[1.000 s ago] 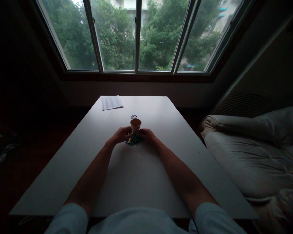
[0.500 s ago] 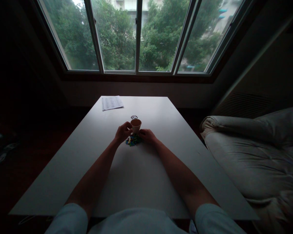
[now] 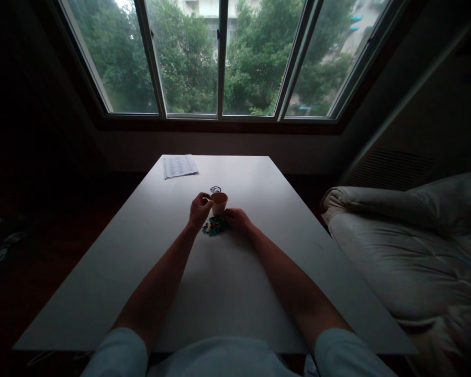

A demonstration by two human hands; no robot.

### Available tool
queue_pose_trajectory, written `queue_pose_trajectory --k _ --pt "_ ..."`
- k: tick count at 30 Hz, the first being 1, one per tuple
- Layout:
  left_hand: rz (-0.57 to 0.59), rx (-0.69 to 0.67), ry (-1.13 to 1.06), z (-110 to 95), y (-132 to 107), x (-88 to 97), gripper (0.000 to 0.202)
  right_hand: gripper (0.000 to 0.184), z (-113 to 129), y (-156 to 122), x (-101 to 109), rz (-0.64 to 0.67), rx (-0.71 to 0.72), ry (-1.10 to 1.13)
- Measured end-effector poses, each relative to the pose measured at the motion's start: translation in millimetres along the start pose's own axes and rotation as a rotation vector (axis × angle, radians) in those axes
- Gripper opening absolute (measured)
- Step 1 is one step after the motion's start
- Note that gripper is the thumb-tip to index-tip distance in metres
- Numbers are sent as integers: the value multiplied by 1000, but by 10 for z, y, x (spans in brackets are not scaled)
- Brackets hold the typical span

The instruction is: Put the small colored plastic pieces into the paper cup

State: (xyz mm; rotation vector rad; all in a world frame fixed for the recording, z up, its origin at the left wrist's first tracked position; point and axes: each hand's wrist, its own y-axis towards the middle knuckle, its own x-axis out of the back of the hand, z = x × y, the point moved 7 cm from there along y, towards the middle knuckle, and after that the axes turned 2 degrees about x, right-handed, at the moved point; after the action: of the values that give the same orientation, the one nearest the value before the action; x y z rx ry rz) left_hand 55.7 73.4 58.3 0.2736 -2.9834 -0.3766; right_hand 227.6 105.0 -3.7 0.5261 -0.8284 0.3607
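A tan paper cup (image 3: 219,208) stands on a white counter (image 3: 259,180) below a wide window (image 3: 255,68). Fingers of the left hand (image 3: 200,210) pinch a tiny green piece (image 3: 212,198) at its rim; those of the right hand (image 3: 239,219), by heaped multicoloured pieces (image 3: 214,226), are unclear.

Reaches forward with left arm (image 3: 160,280) and right arm (image 3: 292,275), angled inward. Holds left hand (image 3: 200,210) slightly higher, with thumb and forefinger pinched close. Holds right hand (image 3: 239,219) lower, with fingers bent leftward.
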Motion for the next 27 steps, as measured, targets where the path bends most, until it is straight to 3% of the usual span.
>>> queue_pose_trajectory --k 6,13,20,27 --pt "-79 -3 174 13 21 -131 22 24 32 -29 29 10 -34 5" --pt "-101 -66 317 69 81 113 28 24 28 -20 34 0 -29 11" --pt "-66 18 599 288 68 243 22 22 42 -40 67 4 -39 23" --pt "100 49 760 531 -5 159 23 24 26 -37 62 9 -33 -5"
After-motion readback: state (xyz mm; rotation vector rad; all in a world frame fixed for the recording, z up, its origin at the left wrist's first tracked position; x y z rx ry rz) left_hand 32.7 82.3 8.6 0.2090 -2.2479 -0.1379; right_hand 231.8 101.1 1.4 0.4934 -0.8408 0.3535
